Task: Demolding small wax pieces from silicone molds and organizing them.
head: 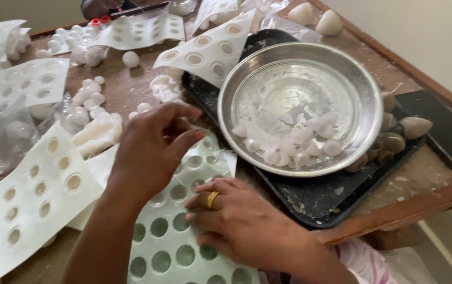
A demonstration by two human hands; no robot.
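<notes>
I see my left hand [149, 150] hovering, fingers curled, apparently empty, above the pale green mould sheet [178, 247]. My right hand [239, 223] lies flat, pressing that sheet beside the steel bowl [236, 92] of white pieces [299, 142].

head cam | worn high, looks steeply down, tilted | close over wooden table [131, 94] | single view
</notes>
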